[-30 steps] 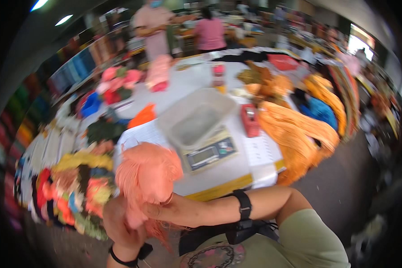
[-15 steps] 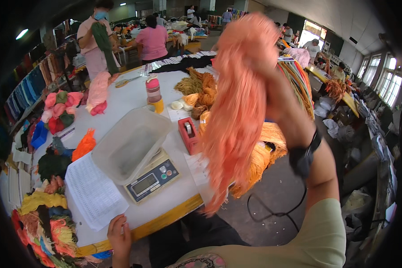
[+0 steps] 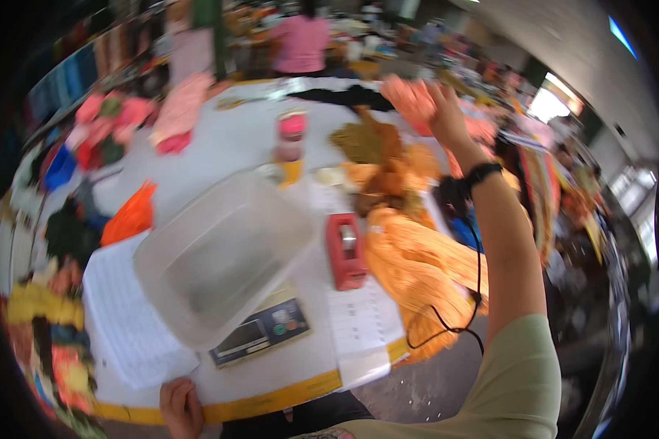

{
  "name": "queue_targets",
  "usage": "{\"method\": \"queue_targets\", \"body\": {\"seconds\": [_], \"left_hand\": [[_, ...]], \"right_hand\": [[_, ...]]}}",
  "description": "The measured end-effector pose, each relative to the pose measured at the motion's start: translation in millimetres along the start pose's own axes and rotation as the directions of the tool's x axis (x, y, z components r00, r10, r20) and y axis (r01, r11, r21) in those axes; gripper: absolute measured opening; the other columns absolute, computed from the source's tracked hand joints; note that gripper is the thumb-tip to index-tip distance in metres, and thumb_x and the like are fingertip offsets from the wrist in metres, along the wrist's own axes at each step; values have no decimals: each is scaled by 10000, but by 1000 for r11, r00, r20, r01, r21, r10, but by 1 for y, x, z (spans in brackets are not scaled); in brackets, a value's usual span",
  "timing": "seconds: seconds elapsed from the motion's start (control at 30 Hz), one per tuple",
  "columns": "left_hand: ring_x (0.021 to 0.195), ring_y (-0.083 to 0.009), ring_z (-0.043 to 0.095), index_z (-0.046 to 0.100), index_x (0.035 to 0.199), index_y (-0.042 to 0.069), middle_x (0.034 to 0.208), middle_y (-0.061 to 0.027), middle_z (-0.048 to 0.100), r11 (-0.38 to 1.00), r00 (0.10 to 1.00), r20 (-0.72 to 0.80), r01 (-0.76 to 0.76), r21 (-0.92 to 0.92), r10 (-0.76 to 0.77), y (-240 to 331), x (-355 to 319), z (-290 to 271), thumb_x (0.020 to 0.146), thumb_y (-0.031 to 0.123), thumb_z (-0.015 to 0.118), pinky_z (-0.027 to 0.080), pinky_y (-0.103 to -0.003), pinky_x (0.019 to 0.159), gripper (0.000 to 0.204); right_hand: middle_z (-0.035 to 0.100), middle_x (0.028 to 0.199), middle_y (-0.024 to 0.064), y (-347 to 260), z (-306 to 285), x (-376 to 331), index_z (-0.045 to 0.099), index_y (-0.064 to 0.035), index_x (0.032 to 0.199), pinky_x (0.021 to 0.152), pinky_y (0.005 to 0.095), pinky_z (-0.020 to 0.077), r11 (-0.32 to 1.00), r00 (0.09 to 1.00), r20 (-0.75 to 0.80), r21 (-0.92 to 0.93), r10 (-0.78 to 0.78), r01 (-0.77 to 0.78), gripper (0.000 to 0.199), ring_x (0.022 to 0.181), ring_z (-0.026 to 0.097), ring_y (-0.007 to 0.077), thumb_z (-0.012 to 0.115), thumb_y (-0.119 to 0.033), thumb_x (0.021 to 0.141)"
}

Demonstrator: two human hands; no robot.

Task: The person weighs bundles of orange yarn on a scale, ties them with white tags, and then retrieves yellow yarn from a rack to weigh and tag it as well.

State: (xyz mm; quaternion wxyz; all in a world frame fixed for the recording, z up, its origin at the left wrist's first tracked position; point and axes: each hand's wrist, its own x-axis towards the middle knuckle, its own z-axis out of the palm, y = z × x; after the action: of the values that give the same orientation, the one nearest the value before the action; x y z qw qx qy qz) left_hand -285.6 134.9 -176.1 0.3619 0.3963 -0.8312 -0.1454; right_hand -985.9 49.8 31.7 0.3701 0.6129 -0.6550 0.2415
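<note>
At the far right of the table my right hand (image 3: 447, 117) is raised, arm stretched out, its fingers closed on a skein of salmon-pink yarn (image 3: 408, 102). Part of the yarn hangs behind my wrist, and motion blurs it. My left hand (image 3: 181, 407) rests at the table's near edge with nothing in it, fingers loosely bent and lying on the edge. Near it lies a printed sheet (image 3: 128, 314). A translucent plastic tub (image 3: 223, 256) sits tilted on a digital scale (image 3: 263, 333), covering part of it.
A red tape dispenser (image 3: 345, 252) stands beside orange yarn skeins (image 3: 410, 271) that hang over the table's right edge. Brown and olive yarn (image 3: 370, 139) lies behind. Coloured yarn bundles line the left side. A black cable (image 3: 478, 293) dangles by my right arm. People are in the background.
My right hand has carried the salmon yarn away toward the table's far right, and my arm has straightened. My left hand has settled on the near edge. The whole view has shifted.
</note>
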Motion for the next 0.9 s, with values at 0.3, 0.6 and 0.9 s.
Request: {"method": "queue_targets", "body": {"seconds": [0.3,0.6,0.9], "left_hand": [[831,-291,641,635,950,49,994,-91,651,999,996,74,-40,14,39,-4,13,2,740,3,684,545,-376,716,220],[697,-260,654,629,843,45,847,-102,673,949,999,-27,-53,-312,47,-32,9,-47,813,35,669,528,-320,616,51],[1015,-326,582,595,1053,34,1094,-146,609,716,986,-164,128,687,-20,-197,128,-144,761,117,712,488,-405,847,326]], "right_hand": [[486,1278,174,58,104,-154,437,-17,1311,1019,368,391,901,747,646,213,161,-379,525,1114,501,290,619,-45,819],[448,1324,131,55,-7,-135,365,-71,1420,1009,372,396,989,966,241,93,93,-119,630,1157,470,253,609,-23,841],[345,1493,139,-133,-226,-121,287,-21,1474,1105,385,305,752,897,249,489,366,-443,602,1337,389,260,538,-67,928]]}}
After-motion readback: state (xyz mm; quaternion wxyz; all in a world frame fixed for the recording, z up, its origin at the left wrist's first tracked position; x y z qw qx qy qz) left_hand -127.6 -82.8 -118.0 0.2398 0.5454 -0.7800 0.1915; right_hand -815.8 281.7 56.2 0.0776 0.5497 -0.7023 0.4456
